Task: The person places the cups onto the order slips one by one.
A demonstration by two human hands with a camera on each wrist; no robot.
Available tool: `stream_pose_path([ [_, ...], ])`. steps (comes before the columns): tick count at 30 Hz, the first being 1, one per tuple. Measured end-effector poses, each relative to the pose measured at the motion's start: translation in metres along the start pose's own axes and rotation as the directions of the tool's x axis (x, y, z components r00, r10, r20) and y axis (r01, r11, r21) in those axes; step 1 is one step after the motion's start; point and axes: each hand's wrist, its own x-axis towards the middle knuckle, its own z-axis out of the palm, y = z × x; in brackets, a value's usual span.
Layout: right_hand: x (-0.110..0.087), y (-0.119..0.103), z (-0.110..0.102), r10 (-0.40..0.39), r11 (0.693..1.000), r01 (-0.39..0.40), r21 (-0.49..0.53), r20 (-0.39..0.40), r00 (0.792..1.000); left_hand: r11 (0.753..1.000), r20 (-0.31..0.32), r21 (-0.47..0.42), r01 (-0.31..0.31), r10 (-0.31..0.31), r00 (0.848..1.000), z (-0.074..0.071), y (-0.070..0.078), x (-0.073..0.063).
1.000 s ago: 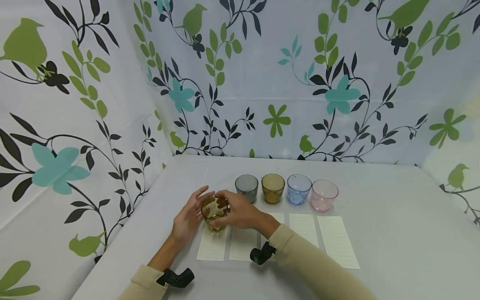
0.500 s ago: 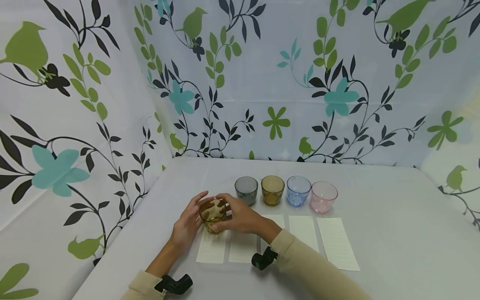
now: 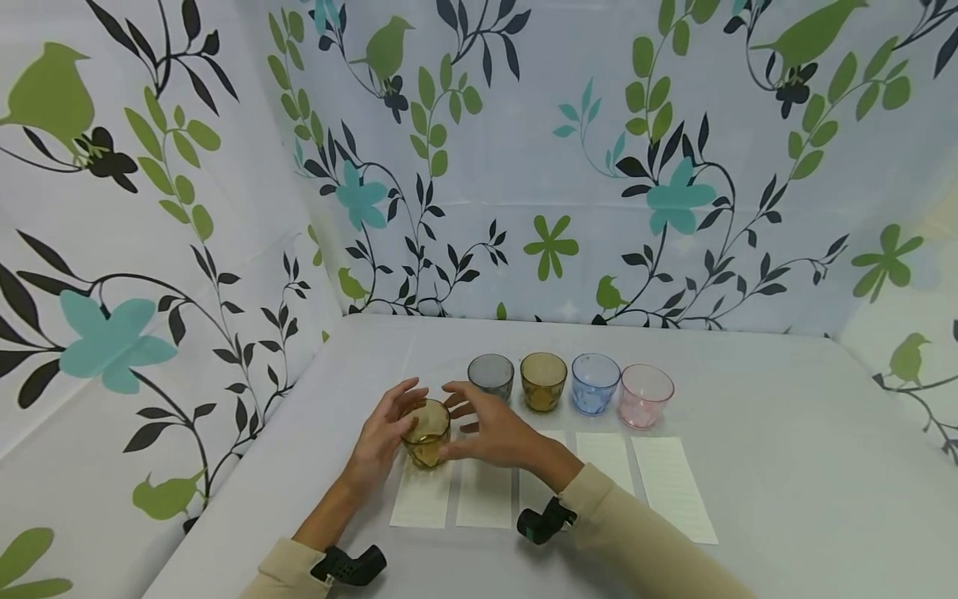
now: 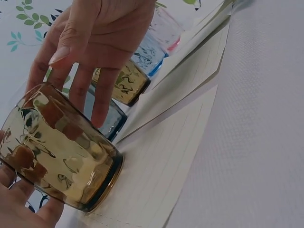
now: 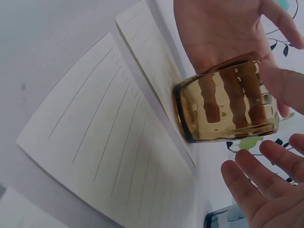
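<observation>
An amber drinking glass (image 3: 427, 445) stands upright over the far end of the leftmost lined paper sheet (image 3: 419, 503) in the head view. My left hand (image 3: 377, 437) holds it from the left, thumb on the near side; its fingers show through the glass in the right wrist view. To the right, my right hand (image 3: 503, 431) has its fingers spread, with the thumb close by the glass. In the left wrist view the same amber glass (image 4: 66, 156) has its base right at the sheet, and the right hand (image 4: 95, 52) hovers beyond it.
Behind the hands, a row holds a grey glass (image 3: 491, 374), a second amber glass (image 3: 543, 383), a blue glass (image 3: 595, 384) and a pink glass (image 3: 645, 398). Several lined sheets lie side by side before them, including the rightmost sheet (image 3: 676, 491). Patterned cloth (image 3: 479, 166) encloses the table.
My right hand has loosened its fingers from the amber glass and drawn slightly to the right. The left hand stays at the glass, which has barely moved.
</observation>
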Motion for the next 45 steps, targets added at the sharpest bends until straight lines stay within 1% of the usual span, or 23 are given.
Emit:
stream_pose_path([
  [5,-0.008,-0.004,-0.005,-0.046,0.999,0.044,-0.031,-0.066,0.997,0.993,-0.005,0.108,-0.042,0.043,0.999,0.001,0.001,0.003],
  [7,-0.012,-0.006,-0.007,-0.067,0.997,0.063,-0.045,-0.098,0.993,0.992,0.002,0.12,-0.049,0.05,0.999,0.002,0.003,0.004],
  [10,-0.016,-0.006,-0.011,-0.099,0.993,0.09,-0.071,-0.144,0.985,0.992,0.014,0.116,-0.058,0.057,0.998,0.004,0.004,0.006],
  [12,-0.017,-0.006,-0.012,-0.129,0.988,0.112,-0.102,-0.18,0.975,0.99,0.017,0.128,-0.058,0.057,0.998,0.004,0.004,0.008],
  [14,-0.017,-0.006,-0.013,-0.159,0.981,0.128,-0.148,-0.222,0.962,0.986,0.017,0.158,-0.059,0.057,0.998,0.004,0.004,0.009],
  [17,-0.015,-0.006,-0.011,-0.202,0.968,0.145,-0.205,-0.289,0.936,0.977,0.013,0.21,-0.05,0.048,0.999,0.003,0.003,0.009],
  [19,-0.013,-0.005,-0.009,-0.209,0.965,0.137,-0.225,-0.337,0.918,0.971,0.01,0.235,-0.04,0.039,0.999,0.003,0.002,0.008],
  [22,-0.011,-0.005,-0.006,-0.195,0.966,0.102,-0.238,-0.41,0.891,0.965,0.009,0.262,-0.03,0.029,1.0,0.003,0.001,0.008],
  [25,-0.008,-0.003,-0.005,-0.167,0.972,0.064,-0.226,-0.472,0.865,0.962,0.009,0.271,-0.025,0.023,1.0,0.005,0.0,0.009],
  [27,-0.005,-0.002,-0.006,-0.159,0.977,0.062,-0.203,-0.505,0.849,0.961,0.002,0.276,-0.022,0.022,1.0,0.006,-0.001,0.01],
  [30,-0.002,0.0,-0.007,-0.137,0.985,0.058,-0.161,-0.541,0.83,0.96,-0.008,0.28,-0.017,0.02,1.0,0.007,-0.003,0.011],
  [33,0.001,0.004,-0.008,-0.1,0.993,0.045,-0.11,-0.563,0.821,0.959,-0.011,0.284,-0.012,0.016,1.0,0.009,-0.007,0.011],
  [37,0.003,0.007,-0.009,-0.048,0.998,0.019,-0.056,-0.574,0.818,0.959,-0.02,0.282,0.007,-0.002,1.0,0.01,-0.009,0.008],
  [40,0.006,0.008,-0.01,-0.029,0.999,0.006,-0.042,-0.575,0.817,0.96,-0.026,0.279,0.012,-0.005,1.0,0.011,-0.01,0.007],
  [45,0.011,0.008,-0.011,-0.008,0.999,-0.018,-0.039,-0.574,0.819,0.963,-0.021,0.268,-0.014,0.021,1.0,0.009,-0.01,0.007],
])
